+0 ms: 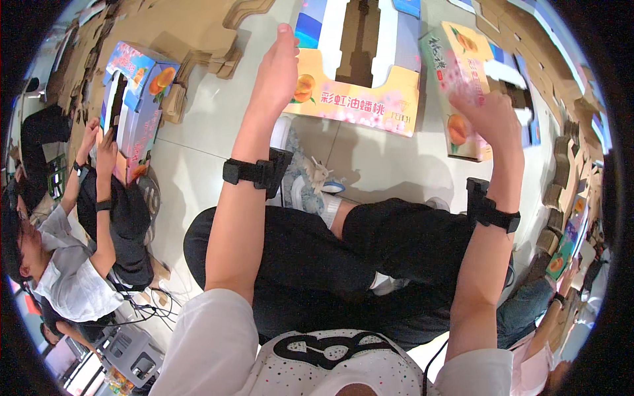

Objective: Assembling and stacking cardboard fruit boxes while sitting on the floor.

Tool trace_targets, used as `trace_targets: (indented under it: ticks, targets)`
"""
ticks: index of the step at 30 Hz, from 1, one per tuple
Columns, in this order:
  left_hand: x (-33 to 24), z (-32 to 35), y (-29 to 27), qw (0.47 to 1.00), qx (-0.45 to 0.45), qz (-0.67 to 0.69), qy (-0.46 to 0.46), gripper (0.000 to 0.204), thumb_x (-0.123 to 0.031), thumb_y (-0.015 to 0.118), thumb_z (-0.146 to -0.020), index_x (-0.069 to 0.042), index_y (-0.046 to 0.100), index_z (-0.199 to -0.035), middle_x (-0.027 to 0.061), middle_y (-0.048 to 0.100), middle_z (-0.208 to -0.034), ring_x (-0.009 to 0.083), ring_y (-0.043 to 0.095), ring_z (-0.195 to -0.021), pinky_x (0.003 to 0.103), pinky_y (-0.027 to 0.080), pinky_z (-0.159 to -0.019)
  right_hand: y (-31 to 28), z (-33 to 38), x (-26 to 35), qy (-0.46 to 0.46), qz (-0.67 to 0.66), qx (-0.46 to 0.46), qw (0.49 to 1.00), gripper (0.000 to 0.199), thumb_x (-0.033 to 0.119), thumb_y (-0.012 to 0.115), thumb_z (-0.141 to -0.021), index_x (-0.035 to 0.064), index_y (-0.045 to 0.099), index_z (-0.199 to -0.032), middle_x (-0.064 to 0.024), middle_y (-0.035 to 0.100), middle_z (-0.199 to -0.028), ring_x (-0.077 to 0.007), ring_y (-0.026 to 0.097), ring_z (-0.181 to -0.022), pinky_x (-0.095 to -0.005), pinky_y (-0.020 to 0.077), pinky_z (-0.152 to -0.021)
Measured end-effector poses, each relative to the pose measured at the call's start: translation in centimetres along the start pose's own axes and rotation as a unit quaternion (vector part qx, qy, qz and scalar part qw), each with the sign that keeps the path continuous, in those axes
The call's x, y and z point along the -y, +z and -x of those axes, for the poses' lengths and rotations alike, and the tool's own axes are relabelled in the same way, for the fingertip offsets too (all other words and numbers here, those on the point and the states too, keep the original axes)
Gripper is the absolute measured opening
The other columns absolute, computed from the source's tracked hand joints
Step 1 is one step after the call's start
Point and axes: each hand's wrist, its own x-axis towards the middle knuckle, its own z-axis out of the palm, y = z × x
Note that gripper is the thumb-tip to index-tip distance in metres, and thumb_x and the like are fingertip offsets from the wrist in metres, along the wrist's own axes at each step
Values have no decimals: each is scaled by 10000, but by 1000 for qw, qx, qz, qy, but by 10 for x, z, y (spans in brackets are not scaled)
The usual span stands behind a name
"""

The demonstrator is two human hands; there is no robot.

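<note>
A printed cardboard carton [360, 102], yellow, pink and blue with peach pictures, lies on the floor before me, its middle open to brown cardboard. My left hand [277, 72] is beside its left edge, fingers stretched forward; I cannot tell whether they touch it. To the right stands a second peach-printed carton [456, 125] with a green and yellow side and an open top. My right hand [492, 115] reaches over this carton, its fingers smeared by motion and partly lost against the print. Whether they grip it does not show.
Stacks of flat brown cardboard [165, 26] lie at the far left, with more [561, 158] along the right. A person [72, 264] at left works on another printed carton [135, 105]. A grey plastic stool [132, 353] and cables are behind them. Another person's arm [551, 313] shows at lower right.
</note>
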Motion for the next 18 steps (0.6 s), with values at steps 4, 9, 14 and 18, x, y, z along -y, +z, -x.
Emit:
trace_targets:
  ticks: [4,9,14,18]
  targets:
    - [1,1,5,999,-22,-35,-9,861,-667,331,-959,83,494,-1347,237,549,-1328,287,535,-1230,422,427,-1008,16,12,17,-176,-102,-73,976,746,621,590,-847,-29,609,-1212,-285,662,-1088,-400,639,-1065,-466,493,-930]
    - [-14,11,5,997,-14,-67,-19,758,-583,384,-969,86,543,-1287,258,597,-1239,314,558,-1190,390,413,-1004,34,9,22,-225,-103,-2,969,750,532,623,-845,-61,513,-1292,-288,654,-1121,-411,635,-1073,-476,500,-915]
    - [1,9,6,990,-51,-133,-10,669,-520,413,-970,64,568,-1257,264,625,-1198,352,586,-1157,391,419,-1002,34,-8,7,-97,-51,18,994,839,430,629,-824,-162,358,-1352,-337,638,-1094,-438,630,-1068,-480,493,-950]
    - [12,10,17,994,25,-102,-17,587,-436,441,-974,63,558,-1259,245,621,-1216,366,563,-1198,386,427,-1004,62,-5,20,-150,-67,41,986,761,384,591,-870,-102,332,-1395,-345,616,-1124,-490,584,-1091,-487,450,-969]
